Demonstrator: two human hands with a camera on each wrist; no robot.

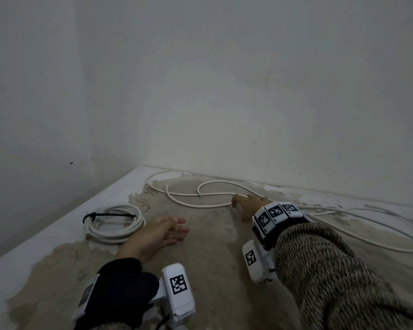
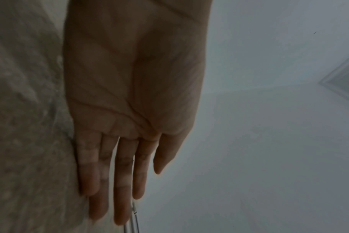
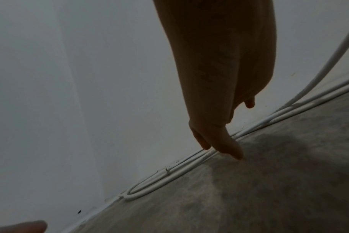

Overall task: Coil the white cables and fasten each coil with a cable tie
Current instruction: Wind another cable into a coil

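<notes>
your right hand (image 1: 248, 206), fingers loosely spread, touches the loose white cable (image 1: 200, 206) running left-right along the wall; your flat, empty left hand (image 1: 157, 234) lies beside the black-tied white cable coil (image 1: 115, 222).

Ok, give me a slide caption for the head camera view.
One tied cable coil done; right hand reaches the loose white cable, left hand open.

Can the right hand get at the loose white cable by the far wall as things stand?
Probably yes. The right hand is already down at the loose white cable, its fingers at or very near the strand on the floor. Nothing lies between them. The tied coil lies well aside.
</notes>
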